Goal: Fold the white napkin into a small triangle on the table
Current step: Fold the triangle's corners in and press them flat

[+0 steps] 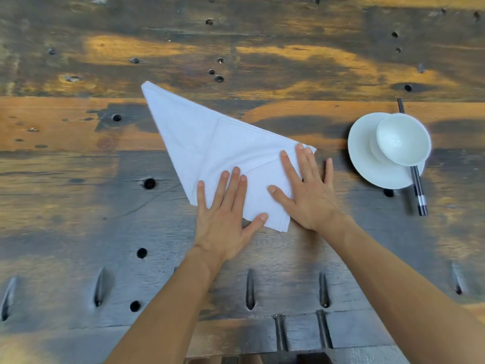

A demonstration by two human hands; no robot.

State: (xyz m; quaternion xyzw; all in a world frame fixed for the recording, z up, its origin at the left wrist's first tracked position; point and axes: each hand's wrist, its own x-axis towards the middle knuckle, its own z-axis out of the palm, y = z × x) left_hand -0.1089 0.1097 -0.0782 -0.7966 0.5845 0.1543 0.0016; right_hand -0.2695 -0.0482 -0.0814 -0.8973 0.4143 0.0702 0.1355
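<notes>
The white napkin [207,143] lies flat on the wooden table [78,158] as a long folded triangle, its sharp tip pointing up and left. My left hand [225,214] rests flat, fingers spread, on the napkin's near edge. My right hand [307,187] lies flat with fingers apart on the napkin's right corner, partly over the table. Both palms press down; neither hand grips the cloth.
To the right a white bowl [404,139] sits on a white plate [367,164], with dark chopsticks [420,195] lying under them. The worn table has several round holes and slots near its front edge.
</notes>
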